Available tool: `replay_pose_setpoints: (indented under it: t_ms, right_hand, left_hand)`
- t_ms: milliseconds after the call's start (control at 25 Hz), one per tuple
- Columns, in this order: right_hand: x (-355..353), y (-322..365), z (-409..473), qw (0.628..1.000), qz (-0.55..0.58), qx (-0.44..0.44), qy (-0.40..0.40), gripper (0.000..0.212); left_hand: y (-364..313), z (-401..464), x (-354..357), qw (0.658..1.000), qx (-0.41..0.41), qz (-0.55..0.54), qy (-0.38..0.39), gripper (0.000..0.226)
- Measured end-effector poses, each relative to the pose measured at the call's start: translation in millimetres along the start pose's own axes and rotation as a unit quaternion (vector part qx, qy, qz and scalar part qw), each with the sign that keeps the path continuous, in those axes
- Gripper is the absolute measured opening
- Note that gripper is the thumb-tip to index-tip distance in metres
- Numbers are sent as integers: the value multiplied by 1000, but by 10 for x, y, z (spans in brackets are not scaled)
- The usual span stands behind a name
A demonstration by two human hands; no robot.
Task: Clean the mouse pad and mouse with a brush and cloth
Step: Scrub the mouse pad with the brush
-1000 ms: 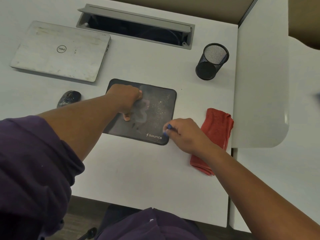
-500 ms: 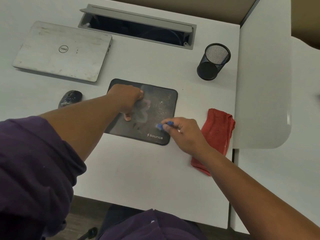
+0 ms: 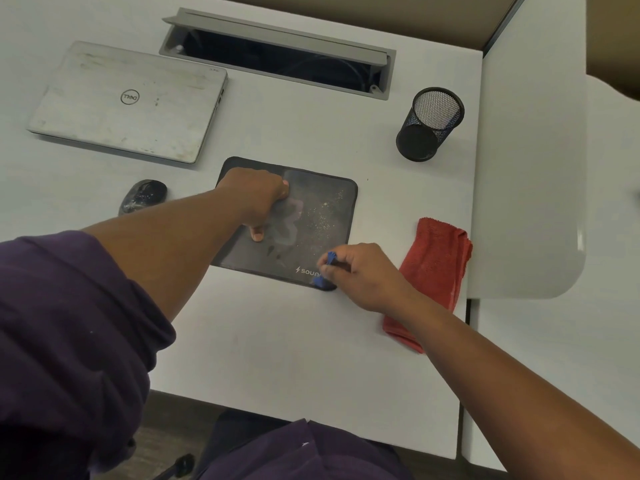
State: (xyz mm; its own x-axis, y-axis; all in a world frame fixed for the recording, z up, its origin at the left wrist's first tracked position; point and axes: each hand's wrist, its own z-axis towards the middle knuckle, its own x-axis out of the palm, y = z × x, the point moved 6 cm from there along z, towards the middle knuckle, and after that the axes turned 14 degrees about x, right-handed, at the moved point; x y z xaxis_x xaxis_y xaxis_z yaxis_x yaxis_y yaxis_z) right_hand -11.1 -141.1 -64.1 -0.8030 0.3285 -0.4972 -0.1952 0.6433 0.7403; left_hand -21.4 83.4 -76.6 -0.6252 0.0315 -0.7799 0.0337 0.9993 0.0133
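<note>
Dark fabric of one mouse pad (image 3: 313,216) lies on a white desk (image 3: 277,341), where a person works with both hands. One left hand (image 3: 258,199) presses down on the pad's far-left part, fingers curled under into a loose fist and the thumb tip touching the fabric. One right hand (image 3: 360,275) pinches a small blue brush (image 3: 325,271) between thumb and fingers, its dark tip touching the pad's near-right corner. Pale specks dust the pad between the two hands. White lettering beside the right hand reads "soun", the rest hidden by the brush and fingers, with a lightning mark before it.

One black mouse (image 3: 142,196) sits on the desk just left of the left forearm, apart from the pad. One red cloth (image 3: 431,278) lies folded just right of the right hand, partly under the wrist, near the desk's right edge. One silver closed laptop (image 3: 128,102) rests beyond the left hand, its lid scuffed and its round logo reading "DELL" upside down. One black mesh pen cup (image 3: 427,124) stands beyond the right hand. One grey cable hatch (image 3: 277,51) lies open at the desk's far side.

Bare desk surface spreads toward the person from both hands, up to the near edge. Purple sleeves (image 3: 69,323) cover the upper arms.
</note>
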Motion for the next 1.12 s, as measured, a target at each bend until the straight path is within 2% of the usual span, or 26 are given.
replay_pose_setpoints:
  t_ms: [40,80,160,200,240,280,360,400,440,520,560,600,680,720,800,840,920,1000,1080,1120]
  right_hand:
    - [37,23,-20,999,29,4,27,10]
    - [14,54,-31,998,65,-6,15,9]
    - [-146,74,-9,991,87,-39,-90,10]
    - [-175,91,-1,991,58,-41,-117,11]
    - [-154,84,17,993,22,-35,-108,11]
    - [-75,58,40,998,-3,-18,-59,11]
    - [57,57,24,999,15,13,39,11]
    - [39,82,15,998,50,11,37,11]
    - [-31,106,21,997,76,-4,-5,11]
    - [-134,149,40,993,43,-31,-101,12]
    - [-116,158,56,995,6,-27,-100,13]
    - [-43,140,79,998,-20,-10,-58,14]
    - [107,109,78,999,4,16,45,14]
    - [97,117,73,998,44,13,43,14]
    - [-74,114,113,990,115,-11,-78,11]
    - [-146,126,123,983,117,-25,-139,11]
    - [-172,193,169,980,74,-53,-176,15]
    - [-122,287,259,984,-13,-72,-160,21]
    - [-37,389,324,982,-129,-84,-113,21]
    - [53,415,330,979,-178,-82,-63,19]
  left_hand:
    - [-1,0,2,1000,0,1,0,78]
    - [-1,-1,3,1000,1,2,-2,77]
    - [0,-1,6,1000,2,0,-2,80]
    - [-2,0,7,1000,2,-1,-1,81]
    - [-6,2,6,1000,3,-2,-1,81]
    - [-10,3,4,1000,2,-1,0,80]
    - [-18,2,3,1000,4,0,4,78]
    - [-19,2,1,1000,6,1,3,79]
    - [-20,1,-1,1000,7,2,2,80]
    - [-15,-2,0,1000,7,0,3,79]
    - [-11,-2,1,1000,6,-1,2,78]
    - [-8,0,-1,1000,7,0,1,77]
    - [-11,0,1,1000,9,3,2,78]
    - [-14,0,2,1000,12,5,1,78]
    - [-8,-1,1,1000,13,6,0,81]
    - [-6,-1,0,1000,13,3,1,82]
    - [-4,-2,-5,1000,12,-7,0,82]
    - [1,4,-7,1000,13,-12,-3,83]
    - [0,4,0,1000,15,-11,-3,81]
    - [0,3,2,1000,14,-9,-1,80]
